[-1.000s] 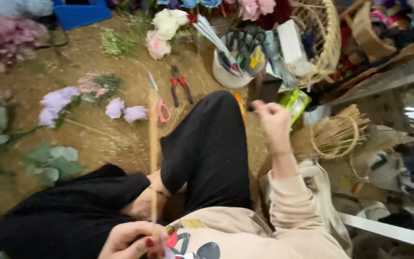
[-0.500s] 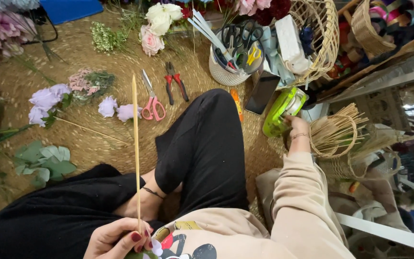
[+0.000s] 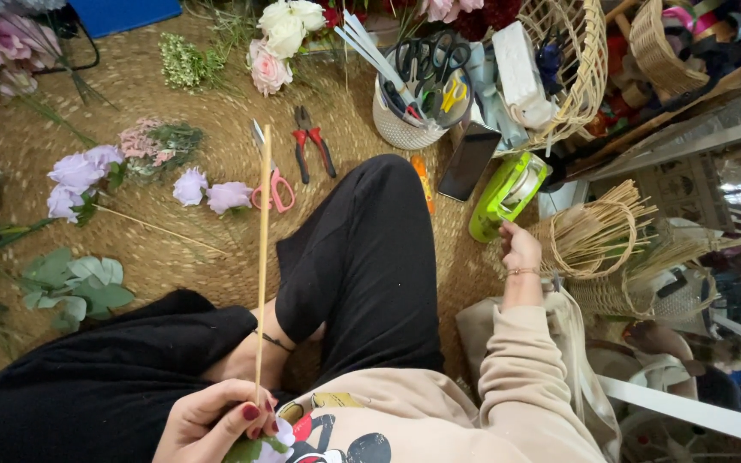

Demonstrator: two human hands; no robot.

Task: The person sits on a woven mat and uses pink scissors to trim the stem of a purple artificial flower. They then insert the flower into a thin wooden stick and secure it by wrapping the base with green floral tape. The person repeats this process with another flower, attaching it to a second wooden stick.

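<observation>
My left hand (image 3: pixel 212 420) pinches a thin wooden stick (image 3: pixel 262 257), fingers clamped near its lower end, so it stands upright over my lap. My right hand (image 3: pixel 521 249) reaches out to the green tape dispenser (image 3: pixel 508 193) on the woven mat (image 3: pixel 182 257), fingers curled on its near end. Pink scissors (image 3: pixel 274 184) and red pliers (image 3: pixel 310 150) lie beyond the stick.

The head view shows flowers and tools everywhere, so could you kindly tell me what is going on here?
A person sits cross-legged on a woven mat. The left hand pinches a thin wooden stick upright, with a bit of greenery at its base. The right hand reaches out to a lime green tape dispenser lying beside a dark phone. Artificial flowers, pink scissors and red pliers lie spread on the mat.
</observation>
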